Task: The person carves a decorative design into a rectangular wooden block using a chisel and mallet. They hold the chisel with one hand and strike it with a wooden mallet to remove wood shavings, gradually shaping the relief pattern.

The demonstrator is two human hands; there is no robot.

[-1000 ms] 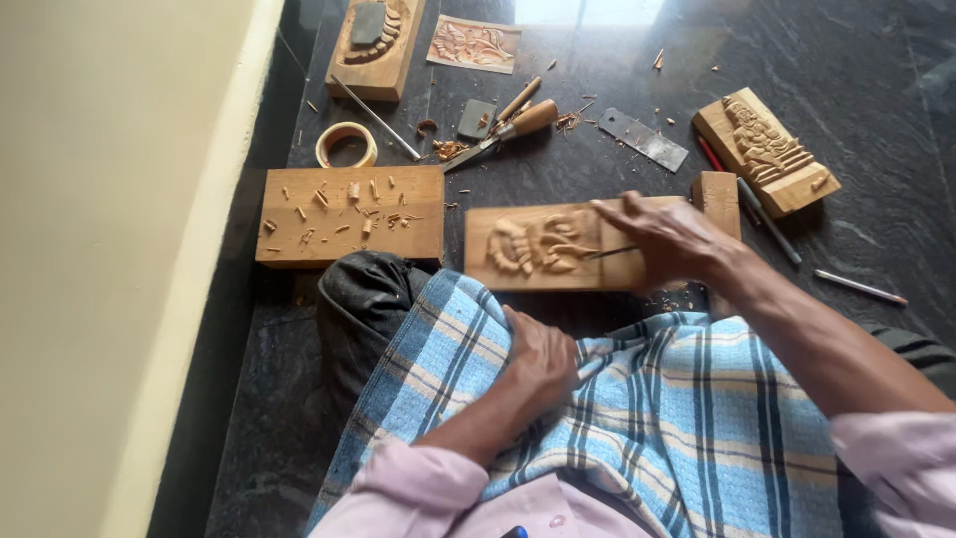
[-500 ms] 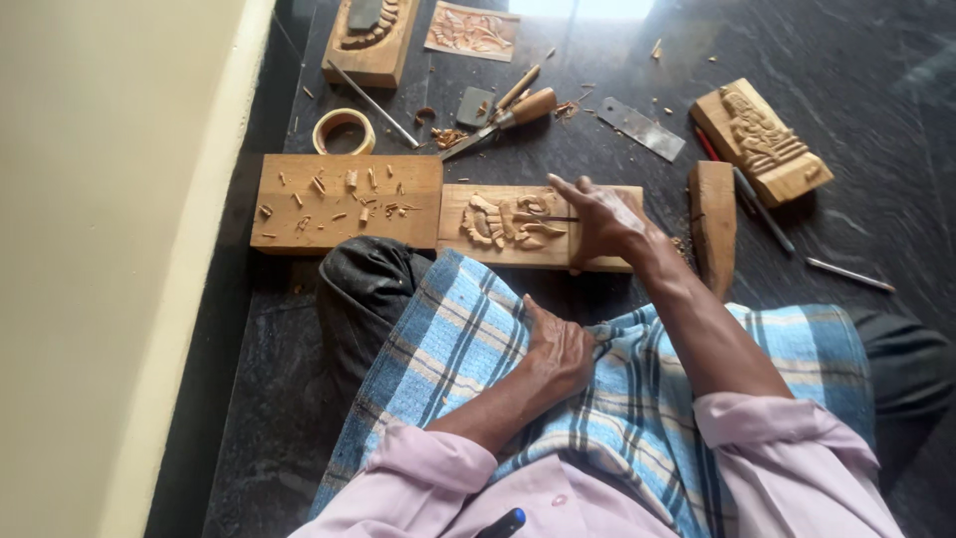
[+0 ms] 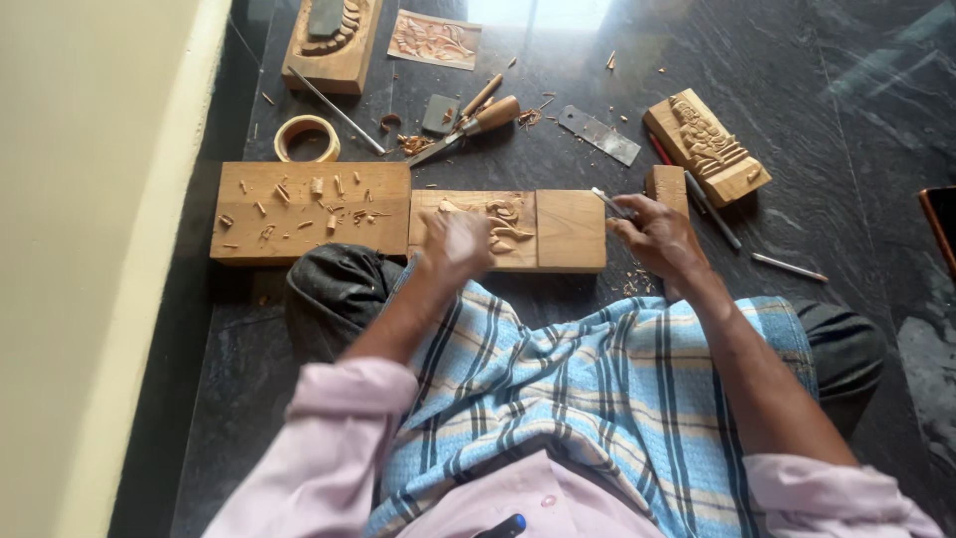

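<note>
A half-carved wooden panel (image 3: 558, 231) lies on the dark floor in front of my crossed legs. My left hand (image 3: 455, 242), blurred with motion, rests flat over the panel's carved left part with fingers spread. My right hand (image 3: 654, 231) sits just past the panel's right end, closed around a thin metal carving tool (image 3: 609, 203) whose tip points left. A wooden mallet block (image 3: 666, 185) stands right behind that hand.
A plank (image 3: 309, 211) strewn with wood chips lies left of the panel. Further back are a tape roll (image 3: 306, 137), chisels (image 3: 470, 128), a flat blade (image 3: 598, 134), two carved blocks (image 3: 705, 145) (image 3: 333, 40) and a relief plaque (image 3: 434, 39). A pale wall (image 3: 90, 249) runs along the left.
My left hand rose from my lap onto the panel's carved area. My right hand slid off the panel to its right end and now holds the thin tool.
</note>
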